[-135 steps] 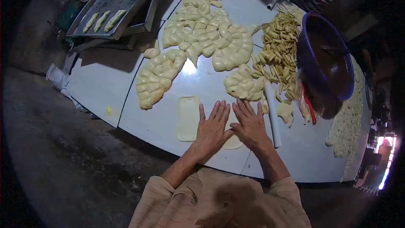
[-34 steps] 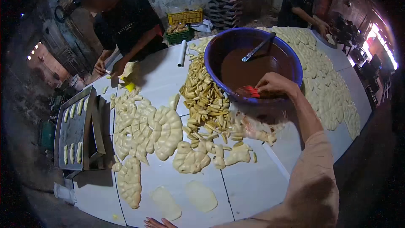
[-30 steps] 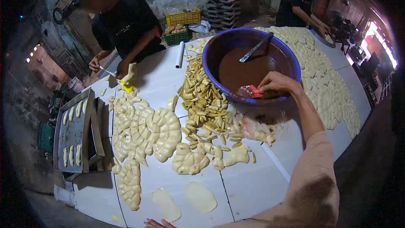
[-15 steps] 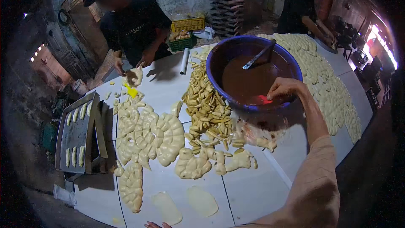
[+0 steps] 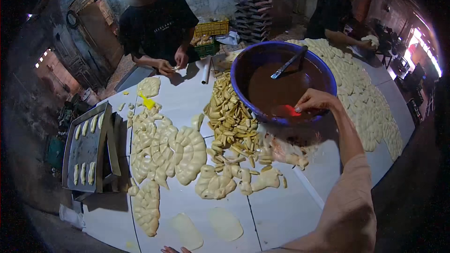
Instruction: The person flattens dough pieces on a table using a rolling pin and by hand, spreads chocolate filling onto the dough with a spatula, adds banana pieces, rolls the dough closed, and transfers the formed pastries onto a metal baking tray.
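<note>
My right hand (image 5: pixel 315 100) pinches a small red scraper (image 5: pixel 287 110), whose blade sits in the brown, chocolate-like paste (image 5: pixel 266 90). That paste fills the lower part of a big blue basin (image 5: pixel 236 80), and a long metal-bladed spatula (image 5: pixel 289 62) leans inside it. At the bottom edge only the fingertips of my left hand (image 5: pixel 176 249) show, stretched out and holding nothing visible. They are close to a thin oval sheet of dough (image 5: pixel 186 231). A second flat dough sheet (image 5: pixel 226 223) lies to its right.
Cut banana pieces (image 5: pixel 229 117) are heaped left of the basin. Dough pieces (image 5: pixel 190 154) cover the table's left, more dough (image 5: pixel 354 84) its right. Filled rolls lie on a metal tray (image 5: pixel 101 147). A yellow scraper (image 5: pixel 147 101) lies near one co-worker (image 5: pixel 159 28); another (image 5: pixel 330 14) handles dough.
My right hand has shifted slightly left, and the red blade sits further into the paste. The left co-worker's dough piece now lies on the table. At right, the other co-worker holds up some dough.
</note>
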`<state>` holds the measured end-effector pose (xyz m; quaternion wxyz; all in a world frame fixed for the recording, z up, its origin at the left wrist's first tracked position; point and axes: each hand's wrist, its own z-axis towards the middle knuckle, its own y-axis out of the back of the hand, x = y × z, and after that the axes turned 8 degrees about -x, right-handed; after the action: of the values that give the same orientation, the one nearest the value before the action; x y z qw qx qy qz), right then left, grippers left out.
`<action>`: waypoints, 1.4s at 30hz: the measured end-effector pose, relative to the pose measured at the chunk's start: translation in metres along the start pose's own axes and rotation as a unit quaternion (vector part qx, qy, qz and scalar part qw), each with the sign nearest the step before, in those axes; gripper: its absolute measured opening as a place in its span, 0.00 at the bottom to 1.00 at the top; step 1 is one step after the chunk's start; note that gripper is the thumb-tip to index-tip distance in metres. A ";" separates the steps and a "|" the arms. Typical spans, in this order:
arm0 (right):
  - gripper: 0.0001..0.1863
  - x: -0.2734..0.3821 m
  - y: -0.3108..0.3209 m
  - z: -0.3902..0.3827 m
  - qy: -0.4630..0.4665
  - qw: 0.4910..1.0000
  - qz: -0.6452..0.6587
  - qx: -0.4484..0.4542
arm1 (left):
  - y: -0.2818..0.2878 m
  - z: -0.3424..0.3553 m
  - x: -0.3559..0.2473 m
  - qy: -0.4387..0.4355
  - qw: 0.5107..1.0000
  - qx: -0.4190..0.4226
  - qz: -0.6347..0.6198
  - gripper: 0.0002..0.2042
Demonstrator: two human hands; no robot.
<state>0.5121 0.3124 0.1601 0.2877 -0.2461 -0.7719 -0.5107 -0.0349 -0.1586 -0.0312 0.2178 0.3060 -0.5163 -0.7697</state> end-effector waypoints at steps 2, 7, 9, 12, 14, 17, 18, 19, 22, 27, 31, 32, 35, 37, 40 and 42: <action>0.25 -0.005 0.001 -0.004 -0.005 1.000 -0.008 -0.005 | 0.003 0.001 -0.006 0.015 1.000 0.008 -0.011 0.35; 0.27 -0.001 0.001 -0.013 -0.023 1.000 -0.011 -0.002 | 0.009 -0.003 -0.003 0.028 0.999 0.014 -0.027 0.36; 0.26 0.020 0.000 -0.024 -0.026 0.999 0.014 0.017 | -0.003 -0.005 0.010 0.044 0.998 -0.014 -0.029 0.34; 0.23 0.030 -0.016 -0.019 0.044 0.999 -0.002 0.010 | -0.012 -0.002 0.028 -0.005 0.999 0.004 0.049 0.32; 0.21 0.048 -0.013 -0.042 -0.010 1.000 -0.001 0.012 | -0.016 0.008 0.021 -0.085 0.996 -0.012 0.005 0.33; 0.19 0.082 -0.031 -0.071 0.015 1.000 -0.010 0.017 | -0.011 0.012 0.013 -0.062 0.996 -0.043 -0.045 0.33; 0.18 0.082 -0.047 -0.073 0.053 0.998 -0.004 0.035 | -0.015 0.006 0.019 -0.033 0.998 -0.036 -0.044 0.33; 0.17 0.082 -0.056 -0.082 0.082 0.996 -0.004 0.039 | -0.005 0.012 -0.004 0.012 0.997 -0.006 -0.081 0.34; 0.15 0.098 -0.107 -0.110 0.054 0.990 0.016 0.127 | -0.007 0.012 -0.008 0.036 0.988 -0.015 -0.147 0.34; 0.14 0.102 -0.225 -0.143 0.176 0.963 -0.076 0.188 | -0.003 0.005 0.001 0.050 0.983 -0.025 -0.174 0.35; 0.12 0.102 -0.291 -0.175 0.329 0.911 -0.221 0.109 | -0.007 0.004 0.001 0.013 0.989 -0.032 -0.145 0.35; 0.12 0.102 -0.297 -0.176 0.330 0.910 -0.223 0.112 | -0.008 0.003 0.000 0.016 0.987 -0.048 -0.154 0.34; 0.10 0.108 -0.305 -0.180 0.340 0.906 -0.243 0.058 | -0.007 0.004 0.002 0.007 0.988 -0.038 -0.148 0.35; 0.11 0.114 -0.304 -0.186 0.333 0.905 -0.265 0.009 | -0.006 0.005 0.001 0.012 0.986 -0.041 -0.158 0.35; 0.11 0.100 -0.308 -0.191 0.362 0.886 -0.290 -0.030 | -0.006 0.005 0.001 0.030 0.988 -0.025 -0.152 0.35; 0.12 0.090 -0.309 -0.198 0.359 0.882 -0.303 -0.047 | -0.006 0.004 0.002 0.024 0.988 -0.027 -0.148 0.35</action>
<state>0.2777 0.0260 0.0848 0.3640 0.1870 -0.6279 -0.6620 -0.0392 -0.1551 -0.0362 0.1215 0.3918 -0.4390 -0.7993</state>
